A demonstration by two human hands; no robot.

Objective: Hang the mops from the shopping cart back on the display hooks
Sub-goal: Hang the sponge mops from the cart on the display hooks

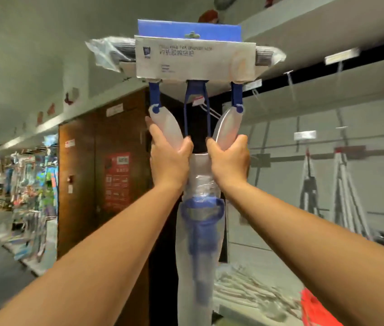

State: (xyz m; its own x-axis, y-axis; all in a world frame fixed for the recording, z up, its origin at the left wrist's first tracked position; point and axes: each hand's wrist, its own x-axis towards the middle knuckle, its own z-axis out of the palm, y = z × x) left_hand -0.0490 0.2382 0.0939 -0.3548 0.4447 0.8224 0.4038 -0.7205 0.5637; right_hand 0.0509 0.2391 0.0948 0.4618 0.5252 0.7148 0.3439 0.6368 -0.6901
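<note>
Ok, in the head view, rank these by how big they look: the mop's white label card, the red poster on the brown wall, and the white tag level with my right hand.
1. White label card on the mop.
2. Red poster.
3. White tag.
The card is nearest the camera, so true sizes may differ.

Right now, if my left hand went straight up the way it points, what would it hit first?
Your left hand grips the mop by its white arm; going straight up along it, it would probably meet the blue hinge first, then the carded mop head.
</note>
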